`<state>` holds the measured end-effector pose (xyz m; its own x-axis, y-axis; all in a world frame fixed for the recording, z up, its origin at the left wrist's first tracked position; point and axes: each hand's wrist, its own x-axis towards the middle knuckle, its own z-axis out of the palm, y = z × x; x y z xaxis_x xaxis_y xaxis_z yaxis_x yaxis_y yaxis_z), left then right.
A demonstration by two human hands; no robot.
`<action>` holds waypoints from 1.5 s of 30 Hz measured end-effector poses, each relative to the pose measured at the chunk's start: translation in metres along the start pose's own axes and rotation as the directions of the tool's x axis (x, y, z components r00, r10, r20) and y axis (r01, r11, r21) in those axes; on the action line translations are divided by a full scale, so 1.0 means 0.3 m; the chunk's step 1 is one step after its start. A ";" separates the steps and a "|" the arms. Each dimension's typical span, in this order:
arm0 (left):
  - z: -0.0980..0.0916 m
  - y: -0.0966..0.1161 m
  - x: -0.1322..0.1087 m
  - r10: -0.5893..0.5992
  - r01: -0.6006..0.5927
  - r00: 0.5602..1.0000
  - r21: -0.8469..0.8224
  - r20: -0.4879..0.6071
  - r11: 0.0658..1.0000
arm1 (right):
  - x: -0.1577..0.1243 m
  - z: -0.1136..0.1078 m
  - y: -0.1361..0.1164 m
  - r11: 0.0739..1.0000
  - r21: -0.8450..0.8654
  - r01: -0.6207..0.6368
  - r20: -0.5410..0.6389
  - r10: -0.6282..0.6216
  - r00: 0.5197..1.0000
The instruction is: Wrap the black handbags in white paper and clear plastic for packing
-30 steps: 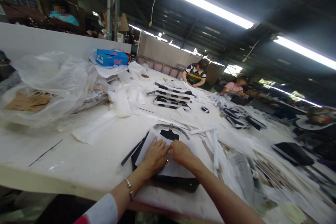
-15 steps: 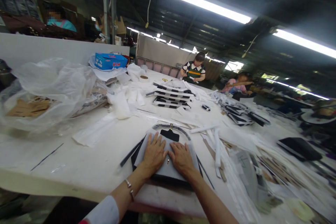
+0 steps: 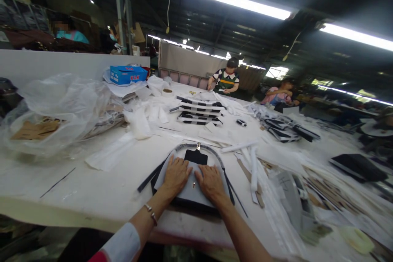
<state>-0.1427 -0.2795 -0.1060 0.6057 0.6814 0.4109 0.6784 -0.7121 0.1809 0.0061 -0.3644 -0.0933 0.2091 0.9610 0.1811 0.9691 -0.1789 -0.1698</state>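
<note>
A black handbag [image 3: 193, 202] lies flat on the white table [image 3: 101, 196] in front of me, with a grey-white sheet [image 3: 190, 190] spread over it. Its black flap tab [image 3: 195, 156] and arched handle [image 3: 215, 156] show beyond the sheet. My left hand [image 3: 175, 175] rests flat on the sheet's left half, fingers stretched out. My right hand [image 3: 211, 181] presses flat on the right half, fingers apart. A small metal clasp [image 3: 193, 184] shows between the two hands. Neither hand holds anything.
A large clear plastic bag with cardboard pieces [image 3: 52, 110] lies at the left. A blue box [image 3: 127, 74] and a stack of wrapped bags [image 3: 199, 114] stand farther back. White paper strips [image 3: 252, 163] and more bags [image 3: 288, 127] cover the right. Two people [image 3: 226, 80] work at the far end.
Both hands slid apart and flattened on the sheet, from close together at its top to side by side. The view tilted slightly.
</note>
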 end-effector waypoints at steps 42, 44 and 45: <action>0.009 0.010 0.022 -0.039 0.040 0.999 -0.022 0.027 0.999 | 0.081 0.032 0.104 0.888 0.377 -0.263 -0.093 0.319 0.943; 0.011 0.010 0.023 -0.040 0.041 0.999 -0.030 0.021 0.999 | 0.077 0.028 0.123 0.807 0.559 -0.191 -0.132 0.314 0.940; 0.013 0.009 0.023 -0.038 0.038 0.999 -0.033 0.016 0.999 | 0.075 0.027 0.131 0.775 0.614 -0.150 -0.148 0.300 0.942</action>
<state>-0.1350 -0.2762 -0.1061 0.5864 0.7104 0.3892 0.6869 -0.6908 0.2259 0.0478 -0.3481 -0.1036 0.5073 0.8205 0.2634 0.6393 -0.1533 -0.7536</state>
